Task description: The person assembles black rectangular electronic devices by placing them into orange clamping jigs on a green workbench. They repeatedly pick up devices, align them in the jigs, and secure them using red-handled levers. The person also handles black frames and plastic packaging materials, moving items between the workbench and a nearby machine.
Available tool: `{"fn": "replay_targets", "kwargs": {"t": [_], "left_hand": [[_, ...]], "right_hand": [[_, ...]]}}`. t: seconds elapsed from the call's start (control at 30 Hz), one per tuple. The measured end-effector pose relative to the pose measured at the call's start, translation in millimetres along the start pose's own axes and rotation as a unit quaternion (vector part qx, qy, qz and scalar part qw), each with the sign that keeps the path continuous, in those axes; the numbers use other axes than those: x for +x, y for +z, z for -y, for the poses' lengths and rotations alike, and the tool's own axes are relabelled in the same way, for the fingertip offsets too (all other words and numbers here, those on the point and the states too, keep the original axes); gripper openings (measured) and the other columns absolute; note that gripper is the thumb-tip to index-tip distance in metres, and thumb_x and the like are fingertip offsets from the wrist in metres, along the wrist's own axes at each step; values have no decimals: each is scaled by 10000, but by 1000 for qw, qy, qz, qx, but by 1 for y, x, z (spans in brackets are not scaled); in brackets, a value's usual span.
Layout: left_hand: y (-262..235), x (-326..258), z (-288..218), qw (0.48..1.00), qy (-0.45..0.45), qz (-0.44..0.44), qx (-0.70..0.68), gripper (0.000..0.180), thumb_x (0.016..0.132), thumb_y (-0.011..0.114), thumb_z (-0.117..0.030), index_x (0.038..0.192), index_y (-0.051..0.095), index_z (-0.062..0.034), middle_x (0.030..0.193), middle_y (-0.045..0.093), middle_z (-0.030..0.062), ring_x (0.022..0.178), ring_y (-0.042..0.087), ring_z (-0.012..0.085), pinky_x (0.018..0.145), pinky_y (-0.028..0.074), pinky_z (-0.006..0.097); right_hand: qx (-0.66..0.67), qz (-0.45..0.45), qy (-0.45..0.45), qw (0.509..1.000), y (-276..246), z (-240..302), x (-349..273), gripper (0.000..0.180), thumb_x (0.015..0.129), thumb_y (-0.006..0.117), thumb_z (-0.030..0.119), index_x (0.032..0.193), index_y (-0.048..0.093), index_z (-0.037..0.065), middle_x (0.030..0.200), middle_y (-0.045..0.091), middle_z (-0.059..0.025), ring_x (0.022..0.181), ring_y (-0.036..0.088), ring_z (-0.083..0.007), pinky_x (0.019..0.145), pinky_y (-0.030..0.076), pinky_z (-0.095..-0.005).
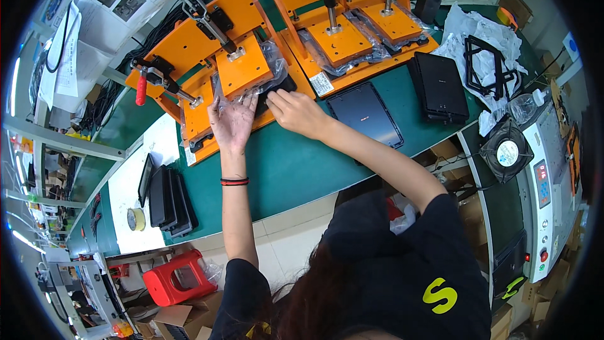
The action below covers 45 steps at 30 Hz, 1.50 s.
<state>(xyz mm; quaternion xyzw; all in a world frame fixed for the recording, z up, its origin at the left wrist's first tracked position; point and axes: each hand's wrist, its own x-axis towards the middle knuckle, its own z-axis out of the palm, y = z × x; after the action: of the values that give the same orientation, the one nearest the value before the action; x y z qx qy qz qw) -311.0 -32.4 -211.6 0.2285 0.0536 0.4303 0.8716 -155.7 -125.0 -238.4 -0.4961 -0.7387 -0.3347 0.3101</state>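
Note:
My left hand (pixel 234 124) is turned palm up with its fingers stretched out, at the front of the orange clamp fixture (pixel 236 69); its fingertips reach the edge of the fixture's pressing plate. Close beside it, the curled fingers of my right hand (pixel 294 112) pinch the edge of a black panel (pixel 269 111), which is partly hidden by the hands and the plate. Clear plastic film (pixel 274 60) sticks out around the plate. Right of my right hand, a dark flat tablet-like cover (pixel 366 113) lies on the green bench.
A second orange fixture (pixel 343 38) with red-handled clamps stands right of the first. Black tablet-like pieces stack at right (pixel 440 88) and lean at left (pixel 170 198) by a tape roll (pixel 135 219). Farther right are a black frame (pixel 487 66), a fan (pixel 506 150) and a control box (pixel 542 195).

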Motion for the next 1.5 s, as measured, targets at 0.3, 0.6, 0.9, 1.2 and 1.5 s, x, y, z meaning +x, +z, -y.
{"fn": "replay_targets", "kwargs": {"t": [0.3, 0.6, 0.9, 1.2, 1.5], "left_hand": [[11, -11, 0, 987, -69, 44, -137, 799, 766, 664, -277, 1403, 259, -17, 1478, 126, 289, 1367, 112, 477, 1157, 141, 528], [6, -21, -3, 990, -43, -5, -136, 703, 830, 590, -285, 1374, 266, 19, 1503, 6, 304, 1396, 99, 453, 1145, 209, 507], [-41, 0, -12, 987, -9, -135, 85, 410, 944, 367, -51, 1309, 284, 115, 1326, 390, 308, 1236, 443, 411, 1054, 421, 434], [-17, -22, -20, 741, 180, -124, 635, 223, 914, 598, -85, 1078, 517, 44, 970, 629, 121, 684, 633, 113, 489, 456, 197], [68, -104, 28, 807, 120, -140, 562, 318, 962, 519, -111, 1233, 375, -26, 1047, 515, 74, 858, 514, 72, 740, 427, 192]], "right_hand": [[62, 74, 62, 993, -103, 68, -78, 286, 704, 623, 88, 958, 664, -35, 872, 608, -42, 774, 566, -143, 591, 449, -256], [158, 107, 152, 970, -121, 85, -83, 349, 786, 607, 136, 1128, 639, 72, 1014, 595, -59, 856, 562, -161, 712, 463, -271], [259, 7, 362, 895, -82, 11, -8, 572, 816, 630, 89, 1341, 407, 47, 1192, 491, -192, 1059, 479, -375, 898, 432, -426], [256, 30, 153, 954, -38, -32, 6, 200, 746, 660, 43, 939, 630, -2, 1054, 607, -105, 1026, 539, -316, 907, 442, -408], [578, -57, 565, 586, -162, 15, -36, 208, 948, 540, 135, 1111, 491, 16, 850, 536, -49, 785, 539, -84, 685, 441, -221]]}}
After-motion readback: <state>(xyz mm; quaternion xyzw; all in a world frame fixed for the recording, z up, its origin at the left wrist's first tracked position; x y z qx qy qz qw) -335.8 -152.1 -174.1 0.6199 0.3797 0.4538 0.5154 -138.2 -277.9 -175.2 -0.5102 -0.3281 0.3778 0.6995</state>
